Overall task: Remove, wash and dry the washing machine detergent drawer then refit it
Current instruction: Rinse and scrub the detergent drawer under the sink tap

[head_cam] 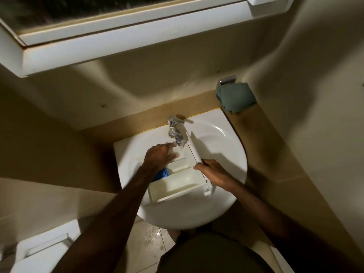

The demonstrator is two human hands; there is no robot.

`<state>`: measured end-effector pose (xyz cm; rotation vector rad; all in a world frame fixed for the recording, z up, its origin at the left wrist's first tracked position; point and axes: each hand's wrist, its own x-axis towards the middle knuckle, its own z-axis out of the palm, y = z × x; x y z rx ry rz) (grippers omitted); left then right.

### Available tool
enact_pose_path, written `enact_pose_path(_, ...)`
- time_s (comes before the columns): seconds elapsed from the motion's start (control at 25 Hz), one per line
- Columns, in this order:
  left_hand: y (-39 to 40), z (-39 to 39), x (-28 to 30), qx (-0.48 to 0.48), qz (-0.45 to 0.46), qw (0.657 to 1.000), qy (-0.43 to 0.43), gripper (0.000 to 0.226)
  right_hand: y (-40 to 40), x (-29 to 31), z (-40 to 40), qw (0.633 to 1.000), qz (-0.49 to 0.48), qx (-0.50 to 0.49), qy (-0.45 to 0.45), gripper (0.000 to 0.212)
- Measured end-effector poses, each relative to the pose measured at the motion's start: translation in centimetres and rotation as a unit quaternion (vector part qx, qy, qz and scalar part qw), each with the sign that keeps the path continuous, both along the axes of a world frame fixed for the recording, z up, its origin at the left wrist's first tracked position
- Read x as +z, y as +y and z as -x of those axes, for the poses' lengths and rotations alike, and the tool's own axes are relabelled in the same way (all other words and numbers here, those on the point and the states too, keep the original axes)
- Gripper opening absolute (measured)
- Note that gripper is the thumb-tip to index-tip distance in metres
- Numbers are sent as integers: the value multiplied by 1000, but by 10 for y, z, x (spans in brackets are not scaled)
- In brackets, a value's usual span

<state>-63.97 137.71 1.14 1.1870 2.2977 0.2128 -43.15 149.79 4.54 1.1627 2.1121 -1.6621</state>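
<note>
You are rinsing the detergent drawer [177,180] over the white sink [226,150], holding it tilted across the basin with its front panel [194,149] toward your right and its open compartments facing up. Water is running from the chrome tap [176,133] into the far compartment, just beside your left hand [159,156].

Your left hand is lying over the far edge of the drawer, with its fingers [171,152] bent down onto the rim beside the stream; whether they are really gripping or only pressing, I cannot tell. Your right hand [212,175] is steadying the front panel from the side, thumb against its edge and its fingers seemingly wrapped behind it.

To do this step well, you probably want to be moving each compartment under the stream in turn, tipping the drawer so the dirty water is draining into the basin and not pooling. The near compartment looks dry so far, and the blue insert [163,173] likely traps residue beneath it.

Your left forearm is covering most of that blue piece and the drawer's left side. The underside of the drawer and the sink drain are hidden. The dim light is making any grime hard to judge. A folded teal cloth [235,96] is waiting on the desk at the back right, handy for drying.
</note>
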Motion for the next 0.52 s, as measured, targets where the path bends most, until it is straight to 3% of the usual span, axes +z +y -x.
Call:
enact_pose_path(0.08, 11, 2, -8, -8, 20, 999, 34, 48, -1, 3, 3, 1000, -16, 1, -7, 28)
enact_pose_path(0.28, 19, -1, -21, -19, -29, 991, 127, 52, 3, 8, 1, 999, -42, -10, -13, 22)
enact_pose_path(0.4, 20, 0, -21, -23, -65, 991, 117, 56, 6, 9, -1, 999, -46, -8, -11, 23)
enact_pose_path(0.52, 22, 2, -16, -29, -38, 996, 78, 44, 5, 8, -1, 999, -44, -19, -14, 24)
